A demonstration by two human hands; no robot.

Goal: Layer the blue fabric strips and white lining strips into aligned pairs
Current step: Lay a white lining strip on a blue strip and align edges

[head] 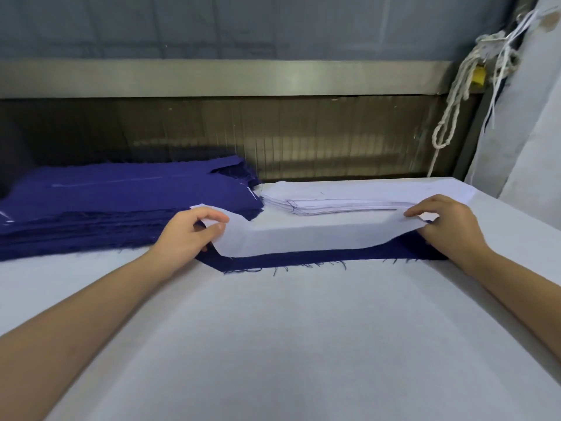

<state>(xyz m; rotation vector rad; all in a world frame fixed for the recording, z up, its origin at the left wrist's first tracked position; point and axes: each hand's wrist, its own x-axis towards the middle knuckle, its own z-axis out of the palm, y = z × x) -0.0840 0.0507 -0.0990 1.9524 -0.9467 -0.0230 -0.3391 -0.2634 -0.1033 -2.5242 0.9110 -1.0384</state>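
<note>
I had one white lining strip (pixel 318 235) by both ends. My left hand (pixel 188 232) pinched its left end between thumb and fingers, and my right hand (pixel 440 226) pinched the right end the same way. The strip ran crosswise in front of me, left to right, parallel to the blue strip (pixel 303 259) lying flat on the counter (pixel 303 344) beneath it. The white's ends were raised and its middle sagged onto the blue.

What mattered was the offset: a band of blue with a frayed edge showed along the near side, so the white sat a little too far back from me. In my judgement it needed to come toward me and then down — both hands equally placed for that.

The blue strip's far edge was hidden under the white, and its ends were hidden by my hands, so I could not tell whether my fingers also caught the blue. Behind lay the stack of blue strips (pixel 121 202) on the left and the stack of white lining (pixel 349 199) on the right.
</note>
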